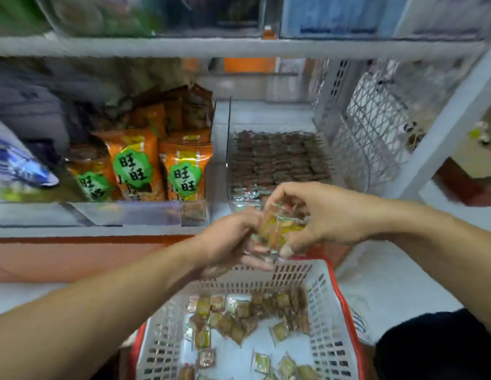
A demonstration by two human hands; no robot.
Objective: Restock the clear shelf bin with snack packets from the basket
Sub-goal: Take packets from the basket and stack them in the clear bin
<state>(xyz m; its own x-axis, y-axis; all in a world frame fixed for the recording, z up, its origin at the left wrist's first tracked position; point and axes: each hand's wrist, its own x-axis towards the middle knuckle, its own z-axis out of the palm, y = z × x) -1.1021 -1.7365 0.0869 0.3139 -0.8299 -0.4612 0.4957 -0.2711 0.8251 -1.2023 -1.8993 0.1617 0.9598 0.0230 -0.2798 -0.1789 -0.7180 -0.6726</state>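
- Currently, both hands meet above the far rim of the basket (330,319), just in front of the clear shelf bin (280,157).
- Left hand (230,239): grip curled round the near side of a small bundle of snack packets (280,229); the fingertips show below the bundle.
- Right hand (318,215): grip arched over the same bundle, thumb pressed to its lower edge, fingers pinching the top (frame blurred, exact packet count cannot be told).
- Basket: white lattice walls, red rim; loose packets (239,319) lie scattered on its floor, most near the far wall.
- Clear shelf bin: sits on the shelf (101,231), already holding rows of dark brown packets, with a few foil-edged packets at its front.
- Adjacent bin, left: upright orange snack bags (184,168) with green labels.
- Right of the bin: a white wire mesh panel (370,127).
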